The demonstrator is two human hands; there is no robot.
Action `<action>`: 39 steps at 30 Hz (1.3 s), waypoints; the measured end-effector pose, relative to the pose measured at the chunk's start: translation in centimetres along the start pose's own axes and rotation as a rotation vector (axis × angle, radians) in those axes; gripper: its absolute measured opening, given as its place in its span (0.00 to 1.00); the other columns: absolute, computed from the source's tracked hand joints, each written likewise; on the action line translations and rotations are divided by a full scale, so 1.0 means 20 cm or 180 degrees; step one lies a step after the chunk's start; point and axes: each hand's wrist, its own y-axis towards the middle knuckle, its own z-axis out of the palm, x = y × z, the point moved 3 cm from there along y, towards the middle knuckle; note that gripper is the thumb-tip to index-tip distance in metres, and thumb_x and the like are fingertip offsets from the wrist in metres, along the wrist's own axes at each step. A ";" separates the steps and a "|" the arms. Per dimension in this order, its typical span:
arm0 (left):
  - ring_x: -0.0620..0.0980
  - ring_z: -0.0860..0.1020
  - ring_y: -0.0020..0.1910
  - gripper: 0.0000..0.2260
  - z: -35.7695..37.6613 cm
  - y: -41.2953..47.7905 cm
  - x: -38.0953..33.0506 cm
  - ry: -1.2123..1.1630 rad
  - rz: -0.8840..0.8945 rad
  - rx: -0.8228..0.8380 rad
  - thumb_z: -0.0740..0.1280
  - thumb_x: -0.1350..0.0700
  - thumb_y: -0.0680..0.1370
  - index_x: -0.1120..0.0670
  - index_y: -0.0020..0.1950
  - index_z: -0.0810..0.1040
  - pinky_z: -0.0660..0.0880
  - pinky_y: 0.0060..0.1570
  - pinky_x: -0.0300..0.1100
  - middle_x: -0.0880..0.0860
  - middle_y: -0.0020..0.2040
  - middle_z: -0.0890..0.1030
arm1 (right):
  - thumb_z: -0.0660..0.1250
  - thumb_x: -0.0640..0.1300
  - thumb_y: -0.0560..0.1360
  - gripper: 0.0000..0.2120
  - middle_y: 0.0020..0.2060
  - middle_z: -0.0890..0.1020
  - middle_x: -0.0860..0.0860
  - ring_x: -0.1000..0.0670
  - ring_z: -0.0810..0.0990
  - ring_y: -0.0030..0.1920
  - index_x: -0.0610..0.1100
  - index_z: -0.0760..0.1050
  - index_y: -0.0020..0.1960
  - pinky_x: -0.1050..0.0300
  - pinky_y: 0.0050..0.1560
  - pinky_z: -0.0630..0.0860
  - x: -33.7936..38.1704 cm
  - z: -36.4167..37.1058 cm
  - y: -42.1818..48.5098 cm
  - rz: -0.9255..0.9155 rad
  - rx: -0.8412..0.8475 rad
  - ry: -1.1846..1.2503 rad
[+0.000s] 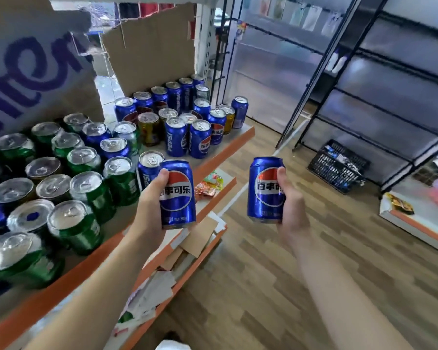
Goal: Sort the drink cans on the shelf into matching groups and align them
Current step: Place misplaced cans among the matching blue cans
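My left hand [149,205] grips an upright blue Pepsi can [178,198] just off the front edge of the orange-trimmed shelf [238,141]. My right hand [290,205] holds a second blue Pepsi can [264,193] out over the wooden floor, away from the shelf. On the shelf, several green cans [86,188] crowd the near left, with a few blue ones mixed in. Several blue Pepsi cans [200,140] stand farther along to the right. A yellow can [149,127] stands among that group.
Cardboard panels [149,46] stand behind the cans. A lower shelf [187,248] holds cardboard pieces, papers and snack packets. A black plastic basket [336,165] sits on the floor by black metal racks [364,79]. Another low shelf [420,223] is at the right.
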 end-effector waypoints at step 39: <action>0.44 0.82 0.53 0.22 0.67 1.51 -0.71 0.2036 0.1895 -0.1762 0.77 0.53 0.71 0.53 0.64 0.77 0.80 0.53 0.42 0.49 0.54 0.83 | 0.79 0.45 0.68 0.25 0.51 0.84 0.48 0.49 0.84 0.51 0.43 0.75 0.62 0.48 0.55 0.82 0.46 0.43 2.63 -0.0829 0.2285 -0.1257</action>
